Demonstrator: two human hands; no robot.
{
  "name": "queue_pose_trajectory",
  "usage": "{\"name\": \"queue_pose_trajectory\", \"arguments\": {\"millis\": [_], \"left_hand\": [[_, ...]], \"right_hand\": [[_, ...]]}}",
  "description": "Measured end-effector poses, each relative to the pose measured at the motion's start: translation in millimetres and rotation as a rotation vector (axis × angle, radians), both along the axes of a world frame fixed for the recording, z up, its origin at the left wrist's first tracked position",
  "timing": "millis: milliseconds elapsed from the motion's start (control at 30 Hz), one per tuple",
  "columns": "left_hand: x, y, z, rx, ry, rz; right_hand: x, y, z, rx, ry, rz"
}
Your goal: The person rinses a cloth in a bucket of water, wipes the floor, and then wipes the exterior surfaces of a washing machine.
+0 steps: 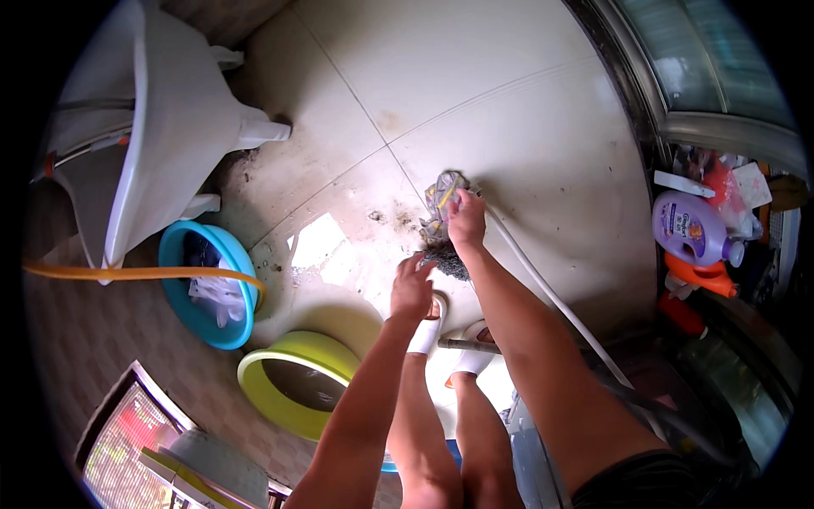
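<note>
My right hand (467, 219) is at a crumpled grey cloth (437, 203) with yellow and pink patches, its fingers bent at the cloth's right side; whether they grip it cannot be told. My left hand (411, 286) is just below and to the left, fingers apart and holding nothing. Between the two hands lies a dark, shaggy mop-like bundle (450, 262), partly hidden by the right forearm. A long white pole (550, 289) runs from near the right hand down to the lower right. Dark dirt specks (402, 221) lie on the wet floor tiles (356, 191) beside the cloth.
A blue basin (241, 254) with clothes and a lime-green basin (296, 347) with dark water stand at left, near an orange hose (146, 272). A white plastic sink stand (184, 102) is upper left. At right are a purple detergent bottle (683, 223) and a glass door frame (731, 127).
</note>
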State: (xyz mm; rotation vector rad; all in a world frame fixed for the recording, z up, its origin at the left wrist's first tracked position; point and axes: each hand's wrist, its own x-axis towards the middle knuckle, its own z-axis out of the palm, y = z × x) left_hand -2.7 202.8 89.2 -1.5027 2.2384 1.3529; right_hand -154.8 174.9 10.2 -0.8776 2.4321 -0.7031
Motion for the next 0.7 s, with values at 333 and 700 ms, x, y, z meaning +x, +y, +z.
{"name": "queue_pose_trajectory", "arguments": {"millis": [333, 700], "left_hand": [[-27, 18, -40, -0.058, -0.346, -0.371], [-108, -70, -86, -0.197, 0.545, 0.186]], "right_hand": [[3, 51, 0, -0.308, -0.376, 0.232], [-114, -22, 43, -0.646, -1.210, 0.056]]}}
